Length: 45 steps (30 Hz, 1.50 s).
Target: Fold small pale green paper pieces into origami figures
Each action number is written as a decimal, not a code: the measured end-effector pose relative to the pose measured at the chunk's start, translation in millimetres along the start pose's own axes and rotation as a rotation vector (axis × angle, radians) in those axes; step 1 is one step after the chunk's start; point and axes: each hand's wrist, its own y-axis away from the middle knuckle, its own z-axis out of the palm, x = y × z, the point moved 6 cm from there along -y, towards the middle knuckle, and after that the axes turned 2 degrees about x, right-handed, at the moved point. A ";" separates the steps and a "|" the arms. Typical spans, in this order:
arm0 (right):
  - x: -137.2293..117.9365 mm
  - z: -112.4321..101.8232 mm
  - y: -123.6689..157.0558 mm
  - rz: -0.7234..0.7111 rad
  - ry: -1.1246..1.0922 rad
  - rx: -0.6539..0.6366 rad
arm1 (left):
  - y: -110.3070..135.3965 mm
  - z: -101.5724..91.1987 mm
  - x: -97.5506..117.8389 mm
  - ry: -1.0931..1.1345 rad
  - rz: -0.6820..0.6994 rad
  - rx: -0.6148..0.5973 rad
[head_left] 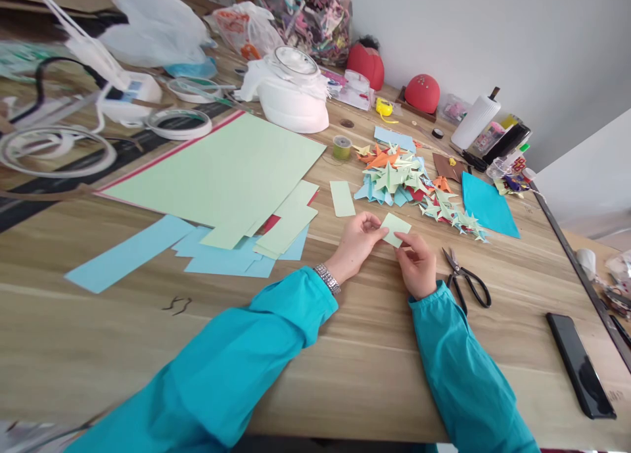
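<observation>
A small, pale green paper square point(396, 227) is pinched between both hands just above the wooden table. My left hand point(355, 241), with a metal watch at the wrist, grips its left corner between thumb and fingers. At the lower right corner, my right hand point(417, 263) closes thumb and forefinger on the same paper. Behind the left hand lies a pale green paper strip point(342, 198). Black-handled scissors point(464, 279) rest to the right of my right hand, blades parted. Folded paper stars point(393, 177) in green, orange and blue are heaped beyond the hands.
Large green sheets point(221, 167) and blue paper strips point(131, 252) spread over the left. A dark phone point(580, 364) lies near the right edge. Farther back are a spool point(342, 148), a yellow tape measure point(385, 108), rolls of tape point(179, 123) and a turquoise sheet point(489, 204).
</observation>
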 end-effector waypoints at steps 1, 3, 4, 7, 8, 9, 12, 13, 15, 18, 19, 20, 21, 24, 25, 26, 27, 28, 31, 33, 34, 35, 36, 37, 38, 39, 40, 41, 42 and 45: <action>-0.3 -0.9 -0.1 -0.004 0.004 0.011 | 0.6 0.9 1.2 -0.039 0.019 -0.015; 0.7 -4.4 -0.8 0.016 -0.012 0.052 | 1.7 3.3 2.2 -0.057 0.026 -0.052; 2.0 -6.4 -1.3 0.036 -0.031 0.076 | 2.1 4.6 1.8 -0.044 0.013 -0.070; 7.2 -11.7 -2.5 0.105 -0.114 0.141 | 2.8 8.3 -0.2 -0.024 -0.048 -0.131; 8.9 -12.9 -2.8 0.124 -0.143 0.156 | 3.2 10.1 -0.6 -0.040 -0.061 -0.166; 10.4 -13.9 -3.1 0.139 -0.169 0.169 | 3.8 11.9 -0.9 -0.062 -0.071 -0.205; 13.5 -15.5 -3.6 0.160 -0.212 0.192 | 5.8 15.3 -1.2 -0.104 -0.090 -0.291; 14.1 -15.7 -3.7 0.158 -0.216 0.195 | 6.3 15.7 -1.0 -0.105 -0.092 -0.303; 14.6 -15.3 -3.7 0.149 -0.214 0.189 | 6.9 15.9 -0.3 -0.095 -0.087 -0.313; 14.0 -12.7 -3.4 0.134 -0.187 0.154 | 6.2 15.2 0.6 -0.073 -0.061 -0.311; 13.6 -11.6 -3.2 0.130 -0.172 0.140 | 5.7 14.7 0.6 -0.066 -0.053 -0.308; 13.2 -10.5 -3.1 0.128 -0.157 0.127 | 5.3 14.0 0.6 -0.061 -0.047 -0.305; 13.0 -9.8 -3.0 0.128 -0.145 0.118 | 5.0 13.3 0.7 -0.059 -0.042 -0.303; 13.4 -9.5 -2.9 0.135 -0.137 0.120 | 5.6 12.6 2.4 -0.057 -0.030 -0.311; 13.6 -9.9 -3.0 0.135 -0.137 0.126 | 6.1 12.9 3.2 -0.055 -0.029 -0.316; 13.7 -10.6 -3.1 0.131 -0.135 0.134 | 6.7 13.1 4.0 -0.053 -0.031 -0.317; 13.5 -11.3 -3.1 0.125 -0.132 0.143 | 6.9 13.1 4.5 -0.052 -0.036 -0.309; 13.2 -11.9 -3.1 0.119 -0.128 0.150 | 6.9 12.7 4.5 -0.051 -0.047 -0.295; 11.6 -12.8 -3.0 0.105 -0.120 0.162 | 6.5 13.2 2.0 -0.060 -0.095 -0.283; 10.2 -12.6 -2.9 0.099 -0.120 0.157 | 6.9 16.0 0.3 -0.083 -0.115 -0.331; 9.6 -12.5 -2.9 0.096 -0.120 0.155 | 6.8 16.4 0.3 -0.097 -0.109 -0.338; 9.2 -12.6 -3.0 0.093 -0.122 0.153 | 6.8 16.7 0.1 -0.107 -0.109 -0.347; 9.1 -12.7 -3.0 0.090 -0.123 0.153 | 6.7 16.8 0.2 -0.115 -0.104 -0.349; 9.3 -12.8 -3.1 0.090 -0.122 0.153 | 6.7 16.6 0.4 -0.118 -0.099 -0.348; 9.8 -13.0 -3.2 0.091 -0.121 0.154 | 6.7 16.5 0.6 -0.115 -0.093 -0.348; 10.4 -13.2 -3.3 0.092 -0.119 0.155 | 6.7 16.4 1.0 -0.110 -0.084 -0.346; 11.0 -13.4 -3.4 0.094 -0.115 0.156 | 6.6 16.0 1.6 -0.104 -0.072 -0.339; 11.6 -13.6 -3.5 0.096 -0.107 0.157 | 6.4 15.2 2.3 -0.099 -0.059 -0.328; 11.9 -13.7 -3.7 0.097 -0.097 0.156 | 6.1 14.4 2.9 -0.095 -0.045 -0.316; 11.6 -13.8 -4.0 0.103 -0.063 0.154 | 5.6 13.0 3.9 -0.100 -0.009 -0.304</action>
